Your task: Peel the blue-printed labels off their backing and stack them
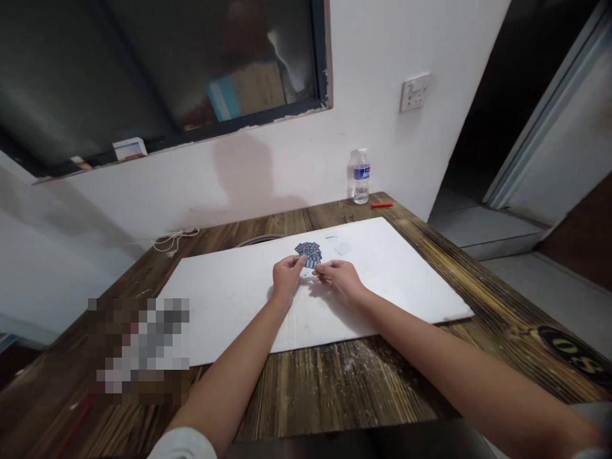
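Observation:
A fan of small blue cards with orange-brown patterning spreads out above the white board. My left hand is closed on the fan, its thumb pressed over the cards at their lower left. From the other side, my right hand pinches the lower right edge of the cards between thumb and finger. Its other fingers are curled loosely below. The print on the cards is too small to read. Beneath both hands lies the white board, flat on the wooden table.
A water bottle stands at the table's back corner beside a red pen-like stick. A white cord lies at the back left. A blurred-out patch covers something at the left. A small paper piece rests on the board.

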A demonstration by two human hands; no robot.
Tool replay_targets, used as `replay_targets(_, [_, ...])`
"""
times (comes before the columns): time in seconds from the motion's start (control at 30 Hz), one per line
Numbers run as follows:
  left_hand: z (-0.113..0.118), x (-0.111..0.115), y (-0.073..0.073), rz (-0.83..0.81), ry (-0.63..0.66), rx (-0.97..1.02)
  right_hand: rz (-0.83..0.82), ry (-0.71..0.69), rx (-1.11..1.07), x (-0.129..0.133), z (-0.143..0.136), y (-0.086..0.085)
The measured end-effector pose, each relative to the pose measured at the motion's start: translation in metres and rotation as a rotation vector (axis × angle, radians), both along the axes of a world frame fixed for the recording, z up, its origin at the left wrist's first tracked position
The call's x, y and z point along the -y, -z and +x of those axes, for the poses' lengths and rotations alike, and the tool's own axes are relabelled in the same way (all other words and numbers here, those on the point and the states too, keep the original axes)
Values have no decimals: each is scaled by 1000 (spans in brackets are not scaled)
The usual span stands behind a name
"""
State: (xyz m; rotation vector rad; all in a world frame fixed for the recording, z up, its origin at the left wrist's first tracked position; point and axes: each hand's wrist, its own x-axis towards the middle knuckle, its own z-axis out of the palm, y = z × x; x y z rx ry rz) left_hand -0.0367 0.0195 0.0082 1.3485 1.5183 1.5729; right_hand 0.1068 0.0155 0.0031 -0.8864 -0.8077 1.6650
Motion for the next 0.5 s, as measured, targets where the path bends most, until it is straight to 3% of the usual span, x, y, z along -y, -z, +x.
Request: replay_targets(0.5, [0, 1, 0, -2, 39, -9, -3, 63, 2, 1, -6, 4])
